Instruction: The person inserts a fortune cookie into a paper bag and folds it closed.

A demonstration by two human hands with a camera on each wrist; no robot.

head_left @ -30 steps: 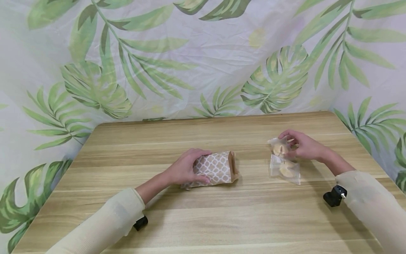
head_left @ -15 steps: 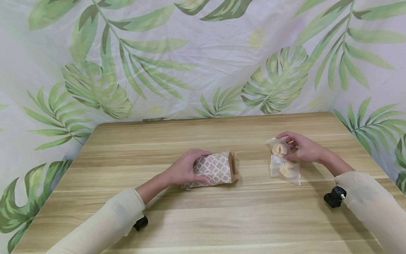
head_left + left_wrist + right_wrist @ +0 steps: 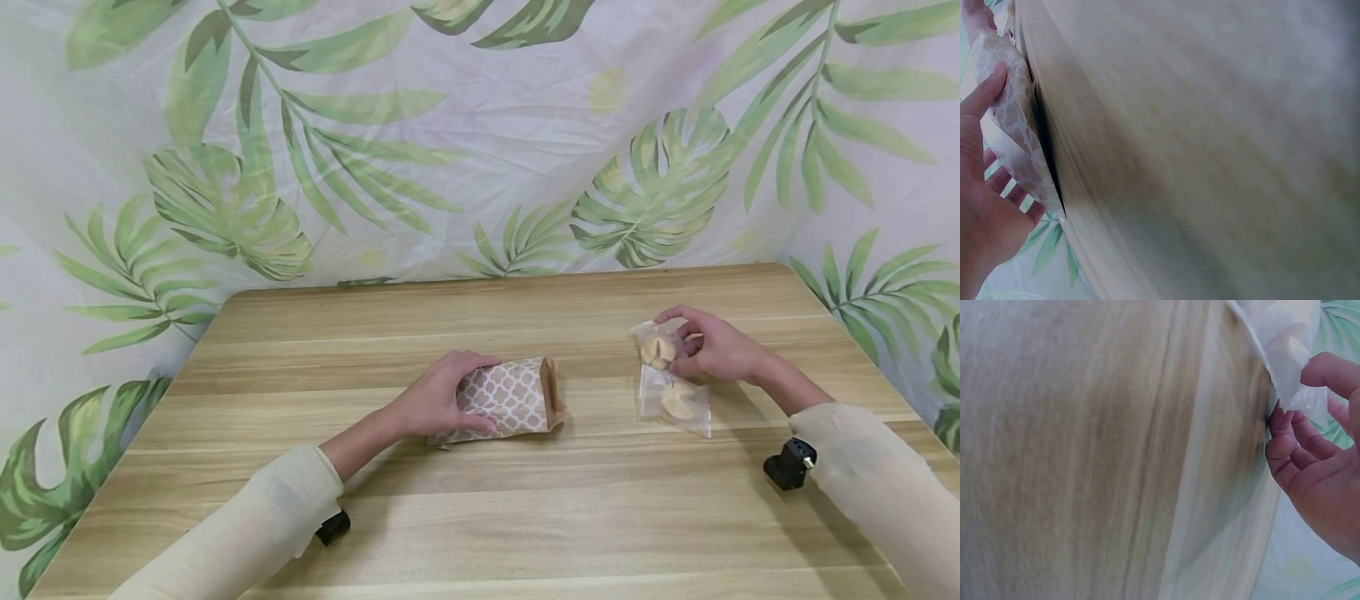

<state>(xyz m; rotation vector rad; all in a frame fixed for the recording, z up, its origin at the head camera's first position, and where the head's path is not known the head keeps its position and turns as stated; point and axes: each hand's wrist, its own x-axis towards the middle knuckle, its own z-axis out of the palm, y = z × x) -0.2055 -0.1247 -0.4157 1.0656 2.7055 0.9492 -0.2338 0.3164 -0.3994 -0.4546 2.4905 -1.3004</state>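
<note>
A brown paper bag (image 3: 510,396) with a white lattice print lies on its side on the table, its mouth facing right. My left hand (image 3: 431,396) grips its closed end, thumb along the near side and fingers over the far side. To the right are two fortune cookies in clear wrappers. The far wrapped fortune cookie (image 3: 658,350) is between the thumb and fingers of my right hand (image 3: 723,348). Just in front of it lies the near wrapped fortune cookie (image 3: 678,403), their wrappers overlapping. In the right wrist view, the thumb touches a wrapper (image 3: 1285,356) above curled fingers.
The wooden table (image 3: 480,517) extends around both hands. Behind it hangs a leaf-patterned cloth (image 3: 525,125). Black wrist cameras sit under the sleeves, such as the right wrist camera (image 3: 789,465).
The far wrapped cookie has shifted slightly left and away, with the right fingers moving along its edge. The left hand, bag and near cookie have stayed put.
</note>
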